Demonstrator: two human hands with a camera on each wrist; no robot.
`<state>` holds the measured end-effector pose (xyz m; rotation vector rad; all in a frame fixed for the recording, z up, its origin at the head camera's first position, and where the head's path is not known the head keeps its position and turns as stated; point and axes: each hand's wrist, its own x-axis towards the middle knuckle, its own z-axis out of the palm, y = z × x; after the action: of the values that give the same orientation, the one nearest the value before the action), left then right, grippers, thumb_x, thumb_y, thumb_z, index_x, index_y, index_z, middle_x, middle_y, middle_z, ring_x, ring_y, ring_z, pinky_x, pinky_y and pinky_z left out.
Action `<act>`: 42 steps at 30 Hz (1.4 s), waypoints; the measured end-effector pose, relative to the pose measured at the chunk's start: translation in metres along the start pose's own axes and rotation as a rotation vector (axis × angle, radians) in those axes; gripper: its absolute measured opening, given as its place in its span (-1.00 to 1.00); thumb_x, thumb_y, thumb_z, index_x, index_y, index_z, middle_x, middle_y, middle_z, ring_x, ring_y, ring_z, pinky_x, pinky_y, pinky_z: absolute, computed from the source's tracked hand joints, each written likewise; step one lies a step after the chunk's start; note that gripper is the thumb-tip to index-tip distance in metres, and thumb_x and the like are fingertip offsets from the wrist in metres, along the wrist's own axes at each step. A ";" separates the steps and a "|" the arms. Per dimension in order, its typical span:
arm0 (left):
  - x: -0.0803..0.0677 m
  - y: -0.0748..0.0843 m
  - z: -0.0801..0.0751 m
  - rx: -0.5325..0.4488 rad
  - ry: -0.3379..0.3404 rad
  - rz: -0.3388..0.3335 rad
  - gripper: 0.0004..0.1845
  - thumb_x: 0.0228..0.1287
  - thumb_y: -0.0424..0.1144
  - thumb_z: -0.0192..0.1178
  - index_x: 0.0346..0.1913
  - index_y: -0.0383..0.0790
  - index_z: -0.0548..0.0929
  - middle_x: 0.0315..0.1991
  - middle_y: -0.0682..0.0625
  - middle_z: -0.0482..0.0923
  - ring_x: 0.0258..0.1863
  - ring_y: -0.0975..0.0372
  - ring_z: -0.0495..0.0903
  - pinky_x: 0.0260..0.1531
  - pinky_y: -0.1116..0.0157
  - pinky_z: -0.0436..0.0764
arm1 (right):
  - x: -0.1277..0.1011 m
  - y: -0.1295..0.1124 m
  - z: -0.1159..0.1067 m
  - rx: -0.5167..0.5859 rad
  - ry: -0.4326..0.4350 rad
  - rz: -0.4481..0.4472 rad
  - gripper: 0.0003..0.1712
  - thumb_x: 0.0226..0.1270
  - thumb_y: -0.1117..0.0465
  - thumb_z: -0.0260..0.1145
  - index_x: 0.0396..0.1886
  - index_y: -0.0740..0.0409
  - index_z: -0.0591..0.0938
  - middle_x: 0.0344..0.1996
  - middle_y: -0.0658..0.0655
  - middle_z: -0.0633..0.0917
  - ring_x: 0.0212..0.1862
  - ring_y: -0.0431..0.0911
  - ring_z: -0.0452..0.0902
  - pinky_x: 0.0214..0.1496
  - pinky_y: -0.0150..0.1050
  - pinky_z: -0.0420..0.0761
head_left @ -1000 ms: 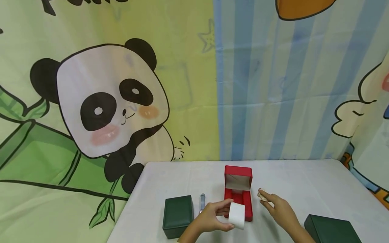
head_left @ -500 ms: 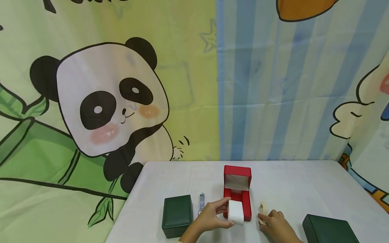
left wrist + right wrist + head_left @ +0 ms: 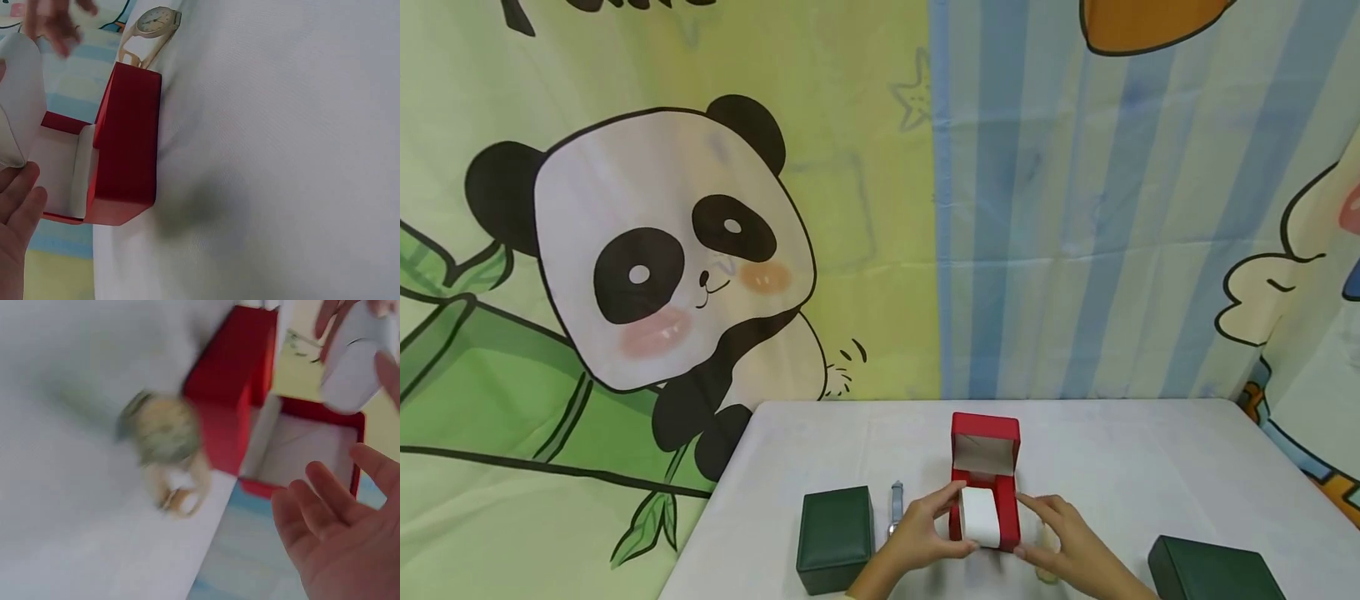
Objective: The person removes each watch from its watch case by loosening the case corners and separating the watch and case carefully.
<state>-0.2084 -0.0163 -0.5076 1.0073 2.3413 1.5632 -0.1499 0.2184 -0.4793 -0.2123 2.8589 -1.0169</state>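
Observation:
My left hand (image 3: 917, 533) grips a white watch cushion (image 3: 980, 517) between thumb and fingers, over the front of the open red watch box (image 3: 1009, 517). In the left wrist view the cushion (image 3: 25, 94) is raised above the box's lining, fingertips at its lower end. My right hand (image 3: 1067, 537) holds nothing; its fingers (image 3: 319, 494) are spread and relaxed beside the box's right side. Under that hand, a watch with a beige strap (image 3: 169, 431) stands on the table, its strap closed in a loop, close to the box's red wall.
A dark green box (image 3: 835, 533) stands closed at the left, and a watch with a blue strap (image 3: 897, 504) lies beside it. Another green box (image 3: 1213, 571) is at the right front. Behind the white table (image 3: 1120, 442) hangs a panda-print curtain (image 3: 880, 250).
My right hand has set the beige watch down on the table right of the red box, let go and moved left toward the cushion. The left hand keeps holding the cushion, slightly higher.

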 end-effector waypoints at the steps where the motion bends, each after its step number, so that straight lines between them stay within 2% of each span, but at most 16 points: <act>1: 0.001 -0.001 0.001 0.019 -0.001 -0.005 -0.25 -0.04 -0.09 0.39 0.27 -0.05 0.33 0.18 0.01 0.44 0.12 0.31 0.45 0.02 0.21 0.53 | 0.002 -0.005 0.001 0.058 -0.013 -0.046 -0.11 -0.02 -0.10 0.39 0.30 0.13 0.31 0.10 0.30 0.41 0.10 0.20 0.31 -0.10 0.24 0.50; 4: 0.004 -0.004 0.004 0.063 -0.025 -0.039 -0.25 -0.02 -0.04 0.37 0.28 0.08 0.30 0.15 0.07 0.46 0.06 0.34 0.46 -0.02 0.22 0.56 | 0.010 -0.013 0.007 0.138 -0.054 -0.171 0.01 0.02 -0.12 0.36 0.38 0.17 0.14 0.27 0.37 0.25 0.23 0.35 0.15 -0.05 0.37 0.37; 7: 0.006 -0.008 0.007 0.091 -0.056 -0.101 -0.24 -0.01 -0.02 0.35 0.30 0.11 0.27 0.15 0.09 0.44 0.03 0.34 0.43 -0.06 0.25 0.57 | 0.021 -0.011 0.017 0.122 -0.032 -0.244 -0.01 0.01 -0.15 0.36 0.36 0.19 0.19 0.25 0.33 0.31 0.21 0.31 0.23 -0.02 0.31 0.40; 11: 0.010 -0.017 0.010 0.175 -0.077 -0.132 -0.22 -0.01 -0.03 0.35 0.31 0.04 0.25 0.21 0.04 0.36 0.11 0.27 0.37 -0.05 0.26 0.56 | 0.035 -0.002 0.031 0.063 -0.001 -0.256 -0.11 0.00 -0.19 0.35 0.28 0.14 0.32 0.13 0.16 0.42 0.05 0.07 0.41 -0.09 0.05 0.56; 14: 0.014 -0.026 0.013 0.271 -0.080 -0.101 -0.22 -0.04 -0.06 0.36 0.30 -0.03 0.28 0.21 0.00 0.35 0.11 0.25 0.36 -0.06 0.30 0.54 | 0.042 0.004 0.039 0.034 -0.003 -0.245 -0.15 -0.02 -0.15 0.38 0.24 0.14 0.35 0.08 0.10 0.44 -0.04 -0.07 0.42 -0.17 -0.16 0.58; 16: 0.017 -0.030 0.016 0.331 -0.073 -0.093 -0.21 -0.07 -0.07 0.37 0.28 -0.08 0.30 0.19 -0.02 0.36 0.10 0.24 0.36 -0.06 0.31 0.53 | 0.046 0.007 0.044 0.012 -0.009 -0.229 -0.16 -0.04 -0.12 0.40 0.22 0.16 0.37 0.07 0.10 0.45 -0.08 -0.10 0.42 -0.20 -0.21 0.56; 20: 0.020 -0.034 0.020 0.403 -0.066 -0.120 -0.20 -0.11 -0.09 0.39 0.27 -0.11 0.32 0.19 -0.02 0.38 0.13 0.17 0.36 -0.03 0.26 0.51 | 0.050 0.008 0.047 -0.027 -0.010 -0.194 -0.15 -0.12 -0.08 0.45 0.18 0.19 0.40 0.05 0.13 0.48 -0.08 -0.04 0.44 -0.18 -0.10 0.56; 25: 0.024 -0.030 0.022 0.464 -0.061 -0.176 -0.19 -0.14 -0.05 0.42 0.26 -0.06 0.34 0.18 0.06 0.42 0.21 0.04 0.31 0.05 0.14 0.48 | 0.052 0.007 0.041 -0.058 -0.013 -0.152 -0.15 -0.19 -0.06 0.49 0.12 0.22 0.43 0.03 0.21 0.52 -0.04 0.07 0.44 -0.14 0.13 0.54; 28: 0.026 -0.028 0.022 0.504 -0.052 -0.196 -0.20 -0.16 -0.02 0.42 0.24 -0.05 0.37 0.15 0.10 0.46 0.21 0.03 0.31 0.06 0.10 0.46 | 0.055 0.005 0.037 -0.078 -0.016 -0.140 -0.17 -0.21 -0.06 0.50 0.09 0.21 0.45 0.01 0.21 0.54 -0.04 0.11 0.42 -0.13 0.20 0.51; 32: 0.030 -0.027 0.021 0.491 -0.065 -0.220 -0.20 -0.15 0.03 0.40 0.25 0.01 0.36 0.14 0.13 0.46 0.21 0.04 0.29 0.01 0.07 0.49 | 0.059 0.004 0.035 -0.105 -0.014 -0.132 -0.20 -0.25 -0.04 0.52 0.05 0.17 0.49 -0.05 0.16 0.58 -0.04 0.13 0.41 -0.16 0.21 0.50; 38: 0.035 -0.029 0.021 0.316 -0.085 -0.299 -0.20 -0.13 -0.01 0.39 0.28 0.11 0.31 0.17 0.15 0.41 0.21 0.05 0.22 -0.17 0.10 0.60 | 0.064 0.004 0.035 -0.090 -0.017 -0.080 -0.21 -0.33 0.03 0.57 0.03 0.11 0.52 -0.07 0.15 0.58 -0.01 0.19 0.40 -0.17 0.24 0.49; 42: 0.035 -0.033 0.024 0.319 -0.058 -0.274 -0.20 -0.12 -0.02 0.41 0.27 0.03 0.34 0.16 0.13 0.42 0.19 0.04 0.25 -0.15 0.18 0.60 | 0.067 0.008 0.035 -0.052 -0.039 -0.095 -0.17 -0.32 0.00 0.55 0.09 0.12 0.50 -0.02 0.18 0.56 0.03 0.24 0.35 -0.14 0.25 0.48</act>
<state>-0.2388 0.0155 -0.5388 0.7307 2.6071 1.0736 -0.2119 0.1915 -0.5150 -0.3718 2.8672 -0.9432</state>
